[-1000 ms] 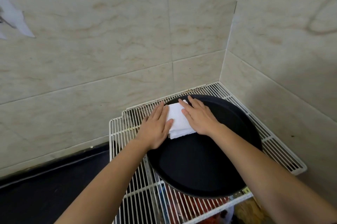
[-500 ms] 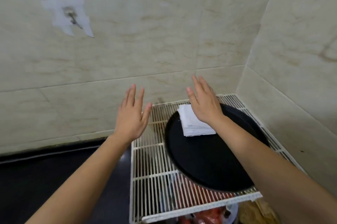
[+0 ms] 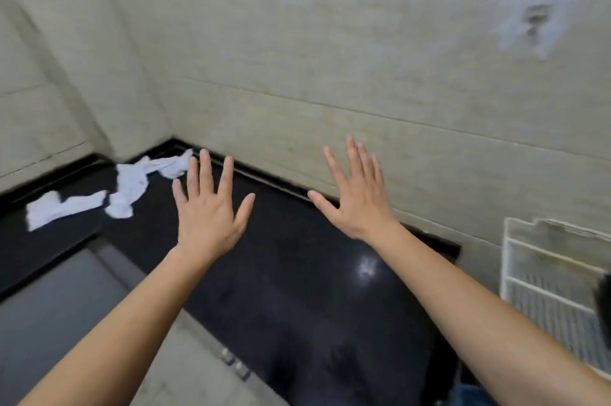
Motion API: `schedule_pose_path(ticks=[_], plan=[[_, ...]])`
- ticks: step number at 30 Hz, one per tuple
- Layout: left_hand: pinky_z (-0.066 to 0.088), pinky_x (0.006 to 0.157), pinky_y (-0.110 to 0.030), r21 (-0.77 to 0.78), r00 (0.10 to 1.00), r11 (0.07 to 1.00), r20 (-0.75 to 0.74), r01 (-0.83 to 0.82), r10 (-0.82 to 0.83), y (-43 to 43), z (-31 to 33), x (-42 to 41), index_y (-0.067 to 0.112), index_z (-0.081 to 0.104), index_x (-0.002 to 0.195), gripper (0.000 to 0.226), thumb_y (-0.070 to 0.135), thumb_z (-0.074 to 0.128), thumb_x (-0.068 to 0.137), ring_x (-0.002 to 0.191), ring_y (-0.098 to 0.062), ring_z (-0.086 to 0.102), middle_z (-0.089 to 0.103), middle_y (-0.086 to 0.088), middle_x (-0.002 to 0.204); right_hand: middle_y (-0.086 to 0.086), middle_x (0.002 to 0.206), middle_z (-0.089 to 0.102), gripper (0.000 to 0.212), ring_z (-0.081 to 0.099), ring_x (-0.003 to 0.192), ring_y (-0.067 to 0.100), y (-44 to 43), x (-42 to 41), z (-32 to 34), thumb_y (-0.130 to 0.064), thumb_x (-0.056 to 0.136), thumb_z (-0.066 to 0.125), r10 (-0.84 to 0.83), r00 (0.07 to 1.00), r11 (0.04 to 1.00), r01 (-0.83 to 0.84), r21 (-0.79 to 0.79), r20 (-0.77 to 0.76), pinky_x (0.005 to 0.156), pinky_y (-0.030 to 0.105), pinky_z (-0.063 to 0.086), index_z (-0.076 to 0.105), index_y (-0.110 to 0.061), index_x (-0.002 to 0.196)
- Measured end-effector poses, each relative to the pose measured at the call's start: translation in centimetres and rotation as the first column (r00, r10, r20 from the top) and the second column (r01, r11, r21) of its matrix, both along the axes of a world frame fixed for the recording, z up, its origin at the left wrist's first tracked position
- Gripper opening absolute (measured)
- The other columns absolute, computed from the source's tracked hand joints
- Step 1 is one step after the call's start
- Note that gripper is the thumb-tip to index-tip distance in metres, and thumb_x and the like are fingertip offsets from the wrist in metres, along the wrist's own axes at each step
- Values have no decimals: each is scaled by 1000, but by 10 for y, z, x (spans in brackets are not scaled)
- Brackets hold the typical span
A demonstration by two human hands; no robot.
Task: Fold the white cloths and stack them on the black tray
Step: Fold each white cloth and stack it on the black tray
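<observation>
Several crumpled white cloths point(image 3: 129, 187) lie on the black countertop point(image 3: 297, 273) at the far left, near the wall corner; one flatter white cloth point(image 3: 62, 208) lies furthest left. My left hand point(image 3: 211, 207) hovers above the counter with fingers spread and straight, holding nothing, just right of the cloths. My right hand point(image 3: 357, 197) is raised the same way further right, empty. Only a sliver of the black tray point(image 3: 603, 298) shows at the right edge, on the white wire rack point(image 3: 549, 273). The folded cloth on the tray is out of view.
Tiled walls meet in a corner at the back left. A patched hole with a screw point(image 3: 535, 21) marks the wall at upper right. A grey surface point(image 3: 49, 306) lies lower left of the counter.
My view has swung left, from the rack and tray to the black counter with the loose cloths. Both hands left the folded cloth on the tray and moved left, open.
</observation>
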State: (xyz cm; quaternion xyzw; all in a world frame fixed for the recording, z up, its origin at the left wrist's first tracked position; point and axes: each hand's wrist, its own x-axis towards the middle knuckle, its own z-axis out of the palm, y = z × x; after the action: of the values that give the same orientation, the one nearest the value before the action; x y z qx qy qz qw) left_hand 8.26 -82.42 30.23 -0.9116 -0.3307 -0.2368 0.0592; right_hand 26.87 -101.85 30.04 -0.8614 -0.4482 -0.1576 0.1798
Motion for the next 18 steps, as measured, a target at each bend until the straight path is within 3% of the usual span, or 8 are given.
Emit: schedule_pose_path(ticks=[3,8,18], plan=[[14,115,-63,-17,995,995,20,-98,98,75,0,-73,18,22,156,75,59,41,95,151,-37,3,4,-18,164,14,166,-12,89,-8,153,31,94,-53,1,-75,91,31,103,994,995,-103,-6,37,124,50,-1,-2,-28,159],[16,116,-60,-62,980,978,-38,-198,196,185,-13,-191,21,15,157,77,64,21,93,151,-34,2,2,-16,164,13,165,-17,90,-10,153,30,250,-148,-7,-73,93,30,201,980,980,-200,-18,8,124,48,-1,-10,-26,158],[18,116,-60,-131,937,928,-42,-349,347,349,-39,-337,18,20,156,74,59,18,95,151,-34,5,9,-18,164,15,166,-9,83,-3,154,28,463,-259,-39,-66,96,31,388,919,915,-393,-91,-67,124,48,6,1,-22,160]])
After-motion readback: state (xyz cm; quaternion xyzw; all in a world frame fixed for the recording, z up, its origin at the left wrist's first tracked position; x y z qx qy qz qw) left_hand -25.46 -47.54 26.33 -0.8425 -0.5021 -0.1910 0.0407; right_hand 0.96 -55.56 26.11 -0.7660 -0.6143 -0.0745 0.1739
